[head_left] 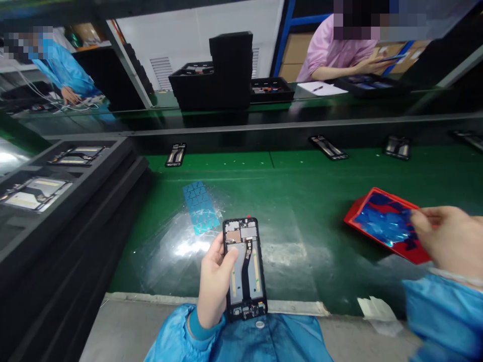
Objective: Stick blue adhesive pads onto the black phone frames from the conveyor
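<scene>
- left hand [212, 286] gripped the phone [245, 271], its long axis pointing forward
- right hand [449, 241], nearer the red box [418, 256], was pinched closed — any hold unclear

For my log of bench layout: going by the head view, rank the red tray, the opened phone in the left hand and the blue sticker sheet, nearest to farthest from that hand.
From the left hand:
1. Opened phone: held in its grip.
2. Blue sticker sheet: just beyond the hand, on the green surface.
3. Red tray: well off to the right.
</scene>
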{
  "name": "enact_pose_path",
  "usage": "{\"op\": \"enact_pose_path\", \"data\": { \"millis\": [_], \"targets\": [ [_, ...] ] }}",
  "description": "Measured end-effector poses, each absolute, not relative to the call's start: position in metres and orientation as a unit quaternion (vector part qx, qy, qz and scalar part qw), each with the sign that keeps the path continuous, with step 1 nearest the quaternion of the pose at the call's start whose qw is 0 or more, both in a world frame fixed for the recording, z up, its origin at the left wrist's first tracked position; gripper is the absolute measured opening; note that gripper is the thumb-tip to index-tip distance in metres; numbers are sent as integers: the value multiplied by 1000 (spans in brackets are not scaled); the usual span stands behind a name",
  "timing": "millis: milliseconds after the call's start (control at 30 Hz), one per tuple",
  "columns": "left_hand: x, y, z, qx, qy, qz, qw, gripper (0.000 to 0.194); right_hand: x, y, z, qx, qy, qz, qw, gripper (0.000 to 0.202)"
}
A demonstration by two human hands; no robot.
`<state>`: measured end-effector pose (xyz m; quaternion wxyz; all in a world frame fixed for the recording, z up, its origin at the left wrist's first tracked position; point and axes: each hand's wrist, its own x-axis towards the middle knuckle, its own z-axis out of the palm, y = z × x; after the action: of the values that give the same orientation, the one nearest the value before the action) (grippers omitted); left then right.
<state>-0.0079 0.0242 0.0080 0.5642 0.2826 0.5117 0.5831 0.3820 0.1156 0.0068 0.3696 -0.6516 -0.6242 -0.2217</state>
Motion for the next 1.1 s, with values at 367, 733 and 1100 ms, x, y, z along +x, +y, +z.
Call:
{"op": "enact_pose_path", "data": {
  "millis": [367, 733, 1100],
  "targets": [
    [5, 18, 8, 353, 548, 552, 520, 34, 169, 39, 29, -435, -823, -55, 360, 26],
    [13, 7, -5, 393, 617, 551, 402, 34, 109, 20, 7, -496, -793, -11, 354, 35],
    [8, 6, -5, 414, 644, 526, 370, 34, 109, 19, 9, -465, -815, 34, 344, 38]
  ]
}}
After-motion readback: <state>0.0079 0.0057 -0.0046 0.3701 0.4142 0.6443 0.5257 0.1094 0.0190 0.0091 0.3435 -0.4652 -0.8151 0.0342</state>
